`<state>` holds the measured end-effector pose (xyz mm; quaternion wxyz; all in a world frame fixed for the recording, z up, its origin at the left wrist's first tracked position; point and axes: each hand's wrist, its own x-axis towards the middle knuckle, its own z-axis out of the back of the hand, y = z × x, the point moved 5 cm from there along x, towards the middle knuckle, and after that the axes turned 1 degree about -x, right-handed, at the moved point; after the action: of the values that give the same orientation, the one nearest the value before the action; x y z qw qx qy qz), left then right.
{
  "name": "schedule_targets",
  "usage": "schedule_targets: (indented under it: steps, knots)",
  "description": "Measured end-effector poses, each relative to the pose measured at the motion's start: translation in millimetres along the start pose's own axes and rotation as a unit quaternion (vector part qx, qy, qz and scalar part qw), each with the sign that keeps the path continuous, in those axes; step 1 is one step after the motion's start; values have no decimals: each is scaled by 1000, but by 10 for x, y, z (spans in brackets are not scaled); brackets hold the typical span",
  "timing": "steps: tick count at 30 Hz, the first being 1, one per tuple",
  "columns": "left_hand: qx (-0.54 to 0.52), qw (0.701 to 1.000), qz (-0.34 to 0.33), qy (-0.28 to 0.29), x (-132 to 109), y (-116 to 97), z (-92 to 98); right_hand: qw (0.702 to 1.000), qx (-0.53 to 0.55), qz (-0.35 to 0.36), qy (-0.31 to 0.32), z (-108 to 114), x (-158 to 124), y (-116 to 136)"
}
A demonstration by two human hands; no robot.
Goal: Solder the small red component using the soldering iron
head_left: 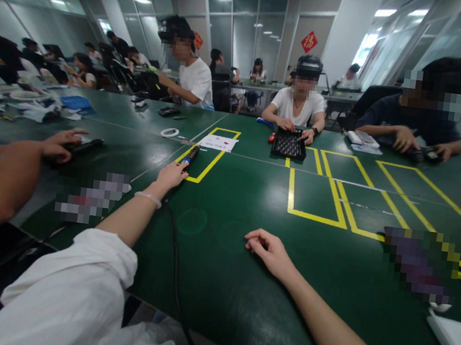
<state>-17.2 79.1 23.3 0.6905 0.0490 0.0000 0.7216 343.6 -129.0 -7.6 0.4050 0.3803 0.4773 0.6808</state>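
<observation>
My left hand [173, 175], with a pale bangle at the wrist, reaches forward over the table and closes on a slim black rod-shaped device [193, 155] with a blue band. The device's far end points away from me, inside a yellow taped rectangle. A black cord [175, 244] runs from beneath this hand towards the table's near edge. My right hand [269, 250] rests on the green tabletop [217, 277], fingers loosely bent and apart from the thumb, holding nothing. Just beyond the device lies a white printed sheet [218, 142].
On the left, a neighbour's hand [63, 145] touches a dark device. Across the table, a person handles a black tray [290, 144] of small parts. A white ring [170, 132] lies near the sheet. Yellow tape [317, 218] marks rectangles; a blurred-out phone-like object [416, 265] lies right.
</observation>
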Motion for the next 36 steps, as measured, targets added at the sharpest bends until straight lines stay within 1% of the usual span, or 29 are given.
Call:
schedule_targets:
  steps: [3,7,11,15,17,19,21,23,24,25,26,27,29,30,31,33,36]
  knots:
    - [3,1000,7,-4,21,38,27,1000,11,-12,-6,8,17,-46]
    - [13,999,27,-35,-22,63,67,999,25,-26,-8,10,57,-91]
    - [33,998,15,-55,-80,8,51,998,52,-41,-8,-1,114,-112]
    - [45,997,8,-68,-83,-42,51,994,74,-74,-10,-25,169,-132]
    - [34,997,21,-69,-73,-38,69,993,74,-87,-19,-35,186,-141]
    - [14,996,40,-76,-75,-41,115,993,72,-85,-39,-37,193,-142]
    - [-15,993,38,-113,-114,-115,213,993,70,-78,-60,-34,187,-143]
    - [-66,985,7,-158,-216,-297,338,992,70,-68,-77,-29,173,-141]
    - [-106,980,-15,-167,-292,-426,391,992,68,-62,-84,-25,165,-135]
    - [-157,974,-41,-160,-385,-579,432,993,66,-54,-85,-25,157,-127]
    - [-219,964,-69,-138,-493,-750,458,993,63,-47,-83,-27,149,-118]
    - [-288,946,-111,-98,-620,-946,473,994,63,-41,-81,-28,142,-109]
    - [-416,885,-207,-10,-924,-1348,504,994,66,-30,-77,-26,127,-94]
    - [-452,857,-244,29,-1084,-1521,518,994,71,-26,-78,-23,120,-90]
    - [-472,836,-273,63,-1236,-1667,526,993,77,-22,-81,-17,113,-89]
    - [-498,802,-307,124,-1489,-1870,524,991,95,-14,-89,-5,103,-91]
    - [-534,754,-323,203,-1711,-2009,477,987,123,-4,-101,6,96,-95]
